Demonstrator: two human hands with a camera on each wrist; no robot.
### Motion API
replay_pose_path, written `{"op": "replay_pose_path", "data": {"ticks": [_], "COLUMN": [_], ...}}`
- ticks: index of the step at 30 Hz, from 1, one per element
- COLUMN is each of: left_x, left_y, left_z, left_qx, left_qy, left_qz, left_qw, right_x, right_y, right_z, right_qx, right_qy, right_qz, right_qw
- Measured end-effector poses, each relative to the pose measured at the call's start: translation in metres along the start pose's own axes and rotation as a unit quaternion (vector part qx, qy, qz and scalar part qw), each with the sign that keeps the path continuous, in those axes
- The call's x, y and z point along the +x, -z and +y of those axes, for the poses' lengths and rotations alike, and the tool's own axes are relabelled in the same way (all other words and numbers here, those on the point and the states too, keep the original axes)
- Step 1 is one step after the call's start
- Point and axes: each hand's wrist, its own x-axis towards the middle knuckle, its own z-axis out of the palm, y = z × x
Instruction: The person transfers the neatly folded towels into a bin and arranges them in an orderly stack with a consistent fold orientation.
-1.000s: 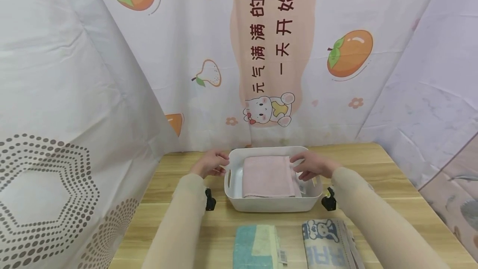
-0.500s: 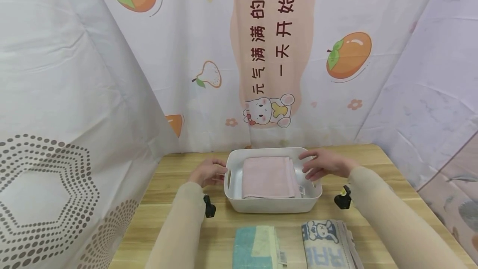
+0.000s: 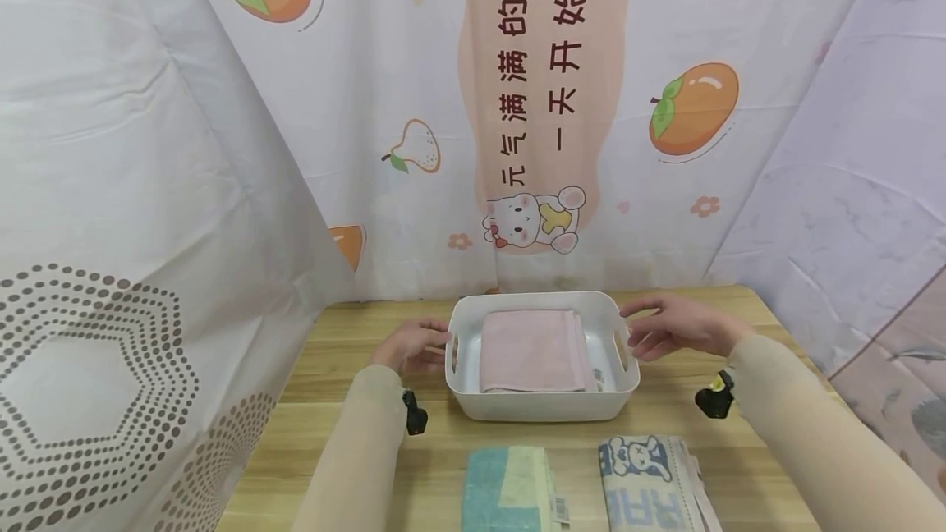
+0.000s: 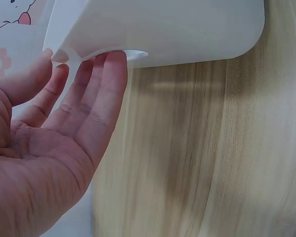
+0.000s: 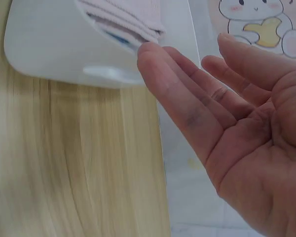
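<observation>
A white plastic basket (image 3: 543, 407) stands at the back of the wooden table, with a folded pink towel (image 3: 528, 350) lying inside. At its left end, my left hand (image 3: 412, 345) holds the basket; in the left wrist view, the fingers (image 4: 104, 89) reach the handle slot and the thumb lies at the rim. My right hand (image 3: 676, 327) is beside the right end, fingers loosely extended and holding nothing. In the right wrist view its fingertips (image 5: 150, 54) are close to the basket wall; whether they touch it I cannot tell.
In front of the basket lie a folded teal and yellow towel (image 3: 506, 489) and a folded beige and blue towel (image 3: 650, 483). A printed curtain (image 3: 414, 212) hangs directly behind the wooden table (image 3: 436, 450), with more cloth on both sides.
My right hand has moved right, from above the pink towel to outside the basket's right end. The left hand has stayed at the left end. Basket and towels look unmoved.
</observation>
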Motion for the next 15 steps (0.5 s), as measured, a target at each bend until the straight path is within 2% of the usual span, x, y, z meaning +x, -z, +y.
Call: {"op": "replay_pose_path", "data": {"ticks": [4, 9, 15], "left_x": [0.001, 0.000, 0.002], "left_y": [0.001, 0.001, 0.003], "left_z": [0.000, 0.000, -0.003], "left_qx": [-0.009, -0.005, -0.003], "left_qy": [0.003, -0.001, 0.003], "left_qz": [-0.006, -0.009, -0.008], "left_qw": [0.9999, 0.9999, 1.0000], "right_x": [-0.008, -0.017, -0.022], "right_y": [0.006, 0.011, 0.011], "right_z": [0.009, 0.022, 0.044], "right_qx": [0.002, 0.007, 0.016], "right_qy": [-0.001, -0.024, -0.045], "right_qz": [0.003, 0.011, -0.008], "right_qw": [1.000, 1.000, 0.999]}}
